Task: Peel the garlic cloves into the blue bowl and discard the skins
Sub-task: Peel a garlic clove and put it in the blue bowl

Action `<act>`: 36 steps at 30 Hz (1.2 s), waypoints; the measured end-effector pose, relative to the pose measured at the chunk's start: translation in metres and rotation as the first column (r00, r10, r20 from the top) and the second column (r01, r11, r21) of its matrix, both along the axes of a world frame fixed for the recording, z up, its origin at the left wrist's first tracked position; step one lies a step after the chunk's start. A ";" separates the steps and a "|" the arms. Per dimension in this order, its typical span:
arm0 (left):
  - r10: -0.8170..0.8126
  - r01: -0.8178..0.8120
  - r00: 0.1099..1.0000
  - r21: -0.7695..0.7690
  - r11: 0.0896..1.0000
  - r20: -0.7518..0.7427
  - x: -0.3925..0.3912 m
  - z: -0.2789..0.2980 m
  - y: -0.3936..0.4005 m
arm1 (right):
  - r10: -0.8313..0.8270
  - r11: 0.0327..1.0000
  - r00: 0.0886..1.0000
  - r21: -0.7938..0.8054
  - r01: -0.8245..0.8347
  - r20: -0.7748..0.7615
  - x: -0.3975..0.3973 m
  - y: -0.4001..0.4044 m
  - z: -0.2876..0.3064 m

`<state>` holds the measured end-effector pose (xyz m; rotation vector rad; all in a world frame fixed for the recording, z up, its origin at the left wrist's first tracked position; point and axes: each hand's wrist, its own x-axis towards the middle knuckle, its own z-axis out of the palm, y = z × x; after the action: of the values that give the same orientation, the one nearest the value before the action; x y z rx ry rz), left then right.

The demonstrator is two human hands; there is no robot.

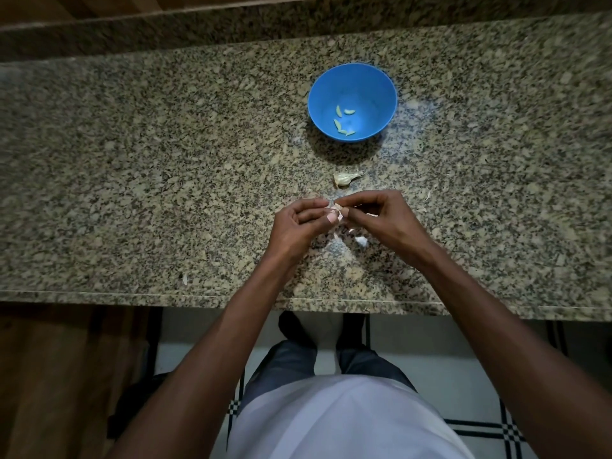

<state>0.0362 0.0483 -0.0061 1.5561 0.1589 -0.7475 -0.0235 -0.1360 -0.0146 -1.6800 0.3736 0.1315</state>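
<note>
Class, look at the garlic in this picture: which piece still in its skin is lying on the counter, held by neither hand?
The unpeeled garlic piece between the blue bowl and the hands; the bowl's cloves are peeled, and another is pinched by both hands.

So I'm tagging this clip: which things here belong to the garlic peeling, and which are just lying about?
Belongs to the job:
blue bowl holding peeled cloves
clove pinched between left hand and right hand
unpeeled garlic piece
loose skins

Just lying about:
granite counter

One head-worn wide-angle view looks steeply down, fairly close, over the granite counter (132,193), edges blurred.
</note>
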 end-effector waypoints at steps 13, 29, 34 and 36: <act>0.054 -0.066 0.990 0.089 0.994 0.128 -0.009 -0.009 -0.011 | -0.177 0.982 0.983 0.080 0.173 0.047 -0.006 0.017 -0.009; -0.103 -0.003 0.934 0.295 0.956 0.343 -0.010 -0.005 -0.021 | -0.132 0.988 0.979 -0.063 0.143 0.153 -0.005 0.020 -0.009; -0.113 0.086 0.980 0.161 0.983 0.164 -0.013 0.001 -0.021 | -0.113 0.992 0.980 -0.036 0.120 0.166 -0.005 0.015 -0.012; -0.103 0.091 0.989 0.113 0.989 0.105 -0.013 0.001 -0.020 | -0.101 0.994 0.980 -0.032 0.108 0.171 -0.006 0.014 -0.013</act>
<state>0.0229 0.0285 -0.0050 1.7139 0.0424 -0.7364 -0.0291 -0.1217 -0.0278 -1.6941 0.3370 -0.0973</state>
